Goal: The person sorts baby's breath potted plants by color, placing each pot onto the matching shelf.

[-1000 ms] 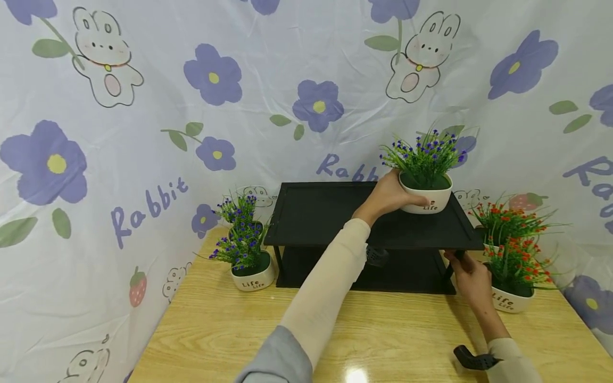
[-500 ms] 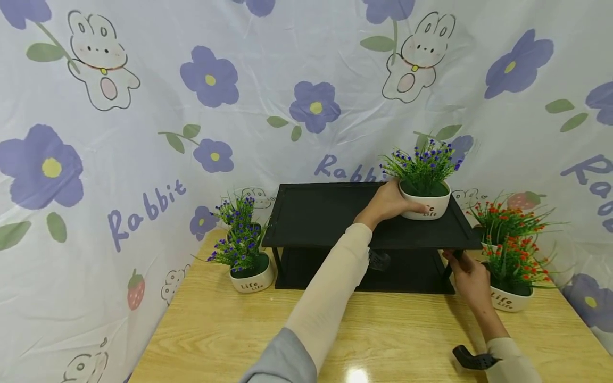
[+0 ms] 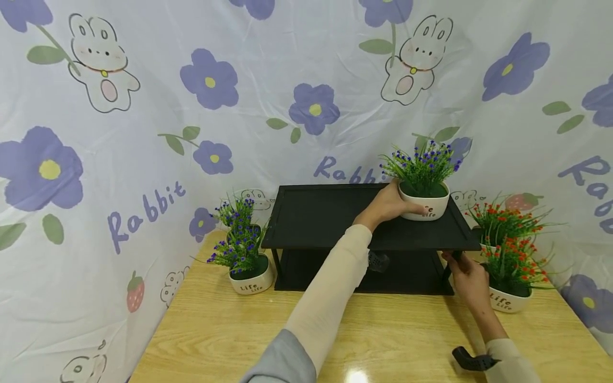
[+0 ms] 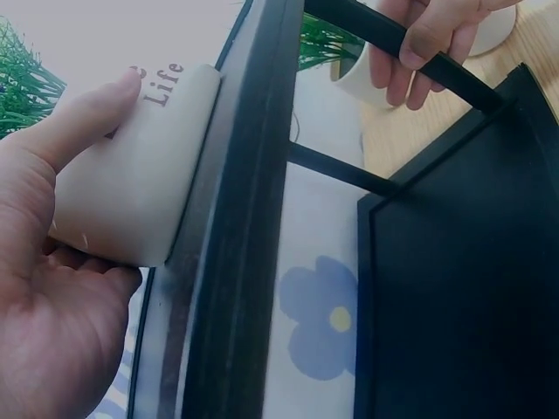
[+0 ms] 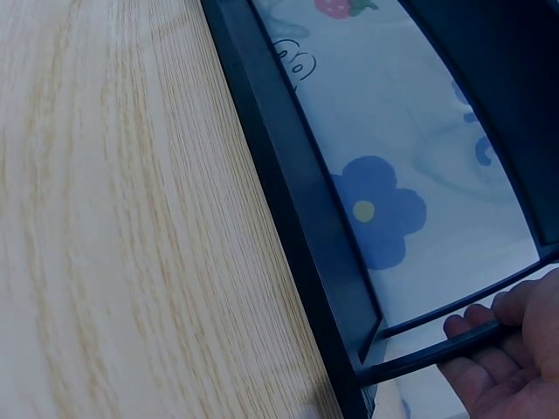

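Note:
A white oval flowerpot (image 3: 437, 206) with purple artificial flowers stands on the right part of the black two-tier shelf's top board (image 3: 316, 215). My left hand (image 3: 385, 204) grips the pot from its left, thumb (image 4: 92, 113) across the lettered front and fingers curled behind and underneath its side. In the left wrist view the pot's base lies right at the board's surface. My right hand (image 3: 471, 281) holds the shelf's front right post (image 5: 441, 351) below the top board, its fingers wrapped round the thin black bar.
Two purple-flowered pots (image 3: 252, 283) stand one behind the other left of the shelf. Two pots with orange-red flowers (image 3: 510, 300) stand on the right, close by my right hand. The wooden table (image 3: 383, 335) backs onto a rabbit-print curtain (image 3: 268, 48).
My left hand has lowered the purple-flowered pot slightly onto the top board, then held it there. My right hand has kept its grip on the post. The head view has shifted slightly.

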Demonstrator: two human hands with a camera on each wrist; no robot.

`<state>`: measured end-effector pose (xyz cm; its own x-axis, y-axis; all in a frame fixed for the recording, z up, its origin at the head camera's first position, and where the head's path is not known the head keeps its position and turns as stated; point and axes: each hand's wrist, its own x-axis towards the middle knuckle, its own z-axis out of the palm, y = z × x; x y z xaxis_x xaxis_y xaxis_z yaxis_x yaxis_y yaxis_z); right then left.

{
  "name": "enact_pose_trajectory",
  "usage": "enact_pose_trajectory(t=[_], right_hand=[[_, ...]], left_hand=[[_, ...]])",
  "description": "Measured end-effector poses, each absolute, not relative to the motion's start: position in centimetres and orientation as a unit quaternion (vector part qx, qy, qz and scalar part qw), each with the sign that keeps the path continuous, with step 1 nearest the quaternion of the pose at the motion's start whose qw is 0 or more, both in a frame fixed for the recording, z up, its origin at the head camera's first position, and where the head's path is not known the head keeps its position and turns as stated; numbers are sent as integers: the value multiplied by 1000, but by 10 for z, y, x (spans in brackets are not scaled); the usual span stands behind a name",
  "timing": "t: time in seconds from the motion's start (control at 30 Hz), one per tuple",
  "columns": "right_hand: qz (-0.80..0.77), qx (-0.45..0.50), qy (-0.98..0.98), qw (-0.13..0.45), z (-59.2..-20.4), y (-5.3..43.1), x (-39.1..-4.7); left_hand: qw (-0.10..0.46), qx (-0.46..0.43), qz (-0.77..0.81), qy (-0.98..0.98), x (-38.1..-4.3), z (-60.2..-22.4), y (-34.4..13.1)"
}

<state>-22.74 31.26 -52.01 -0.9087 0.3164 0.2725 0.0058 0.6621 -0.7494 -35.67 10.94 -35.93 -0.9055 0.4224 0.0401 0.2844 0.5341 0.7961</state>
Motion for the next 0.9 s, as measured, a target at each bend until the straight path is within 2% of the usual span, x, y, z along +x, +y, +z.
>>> enact_pose_trajectory(t=[0.47, 0.9], right_hand=[[397, -106, -892, 189, -520, 311, -228], [394, -97, -893, 193, -520, 311, -227]], left_hand=[[117, 215, 473, 847, -356, -358, 99], [110, 267, 464, 837, -361, -346, 58]])
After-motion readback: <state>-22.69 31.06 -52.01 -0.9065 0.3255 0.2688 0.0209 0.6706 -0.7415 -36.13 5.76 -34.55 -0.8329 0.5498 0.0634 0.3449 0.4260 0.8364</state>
